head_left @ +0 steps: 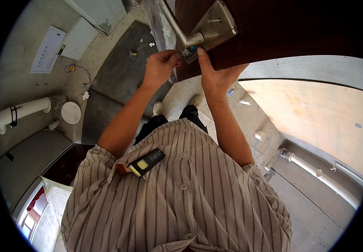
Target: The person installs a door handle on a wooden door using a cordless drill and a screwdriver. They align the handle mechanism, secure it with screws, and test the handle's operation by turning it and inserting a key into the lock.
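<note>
From my end, the silver, satin-looking metal lever handle w/ long plate (208, 35) sits on the dark red-brown wooden door panel (282, 35), top centre. L hand (160, 69): thumb & index close together just beside the small blue-and-silver fitting (187, 51) at the plate's near end; can't tell if anything's pinched. R hand (217, 80): thumb at that same end, other fingers round the panel's edge, mostly hidden, so can't tell how firmly it clamps.

Risks, IMO: if R thumb slips, plate could skew; if L fingertips fumble, any small part could drop to the gritty grey concrete floor (181, 95). Thin metal pin (213, 20) juts from the plate & could snag or bend if knocked.

Materials: lever's a rounded bar w/ an angular elbow; plate flat, straight-edged; panel smooth, slightly glossy; crinkled clear plastic film (164, 29) hangs by its L edge, might catch fingers.
</note>
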`<state>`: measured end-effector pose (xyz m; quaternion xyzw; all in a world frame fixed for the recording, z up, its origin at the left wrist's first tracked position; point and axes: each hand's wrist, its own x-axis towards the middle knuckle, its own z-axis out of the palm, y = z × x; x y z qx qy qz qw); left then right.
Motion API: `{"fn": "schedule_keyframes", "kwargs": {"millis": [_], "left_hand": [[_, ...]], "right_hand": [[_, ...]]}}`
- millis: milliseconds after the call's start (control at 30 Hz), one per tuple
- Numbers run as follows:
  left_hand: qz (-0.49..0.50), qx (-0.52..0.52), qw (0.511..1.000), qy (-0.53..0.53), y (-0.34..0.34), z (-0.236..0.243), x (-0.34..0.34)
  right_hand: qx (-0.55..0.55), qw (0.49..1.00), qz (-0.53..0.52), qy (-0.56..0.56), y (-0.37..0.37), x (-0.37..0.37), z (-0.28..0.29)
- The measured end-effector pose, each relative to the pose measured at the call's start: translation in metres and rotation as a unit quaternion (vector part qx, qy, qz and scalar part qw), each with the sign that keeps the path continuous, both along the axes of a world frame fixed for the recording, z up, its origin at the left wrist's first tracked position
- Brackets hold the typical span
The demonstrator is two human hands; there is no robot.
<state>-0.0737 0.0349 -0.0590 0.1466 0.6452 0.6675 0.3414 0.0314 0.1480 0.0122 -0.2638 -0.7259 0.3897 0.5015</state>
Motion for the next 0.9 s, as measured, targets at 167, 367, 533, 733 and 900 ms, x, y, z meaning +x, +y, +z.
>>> {"fn": "schedule_keyframes", "kwargs": {"millis": [167,367,533,733,900], "left_hand": [[0.025,0.069,0.99,-0.121,-0.001,-0.001,0.0],[0.027,0.1,0.962,-0.254,-0.002,-0.01,0.0],[-0.028,0.054,0.946,-0.318,-0.008,-0.015,-0.001],[-0.075,0.059,0.966,-0.241,-0.008,-0.016,-0.009],[-0.104,0.022,0.982,-0.156,-0.004,-0.006,-0.006]], "right_hand": [[0.016,1.0,-0.005,-0.025,0.0,0.002,0.0],[0.005,1.0,-0.006,-0.014,0.0,0.001,-0.001],[0.005,1.0,-0.007,-0.011,-0.001,0.001,-0.003],[0.003,1.0,-0.003,-0.003,0.001,0.0,-0.004],[-0.004,1.0,-0.003,-0.003,0.0,0.0,-0.005]]}}
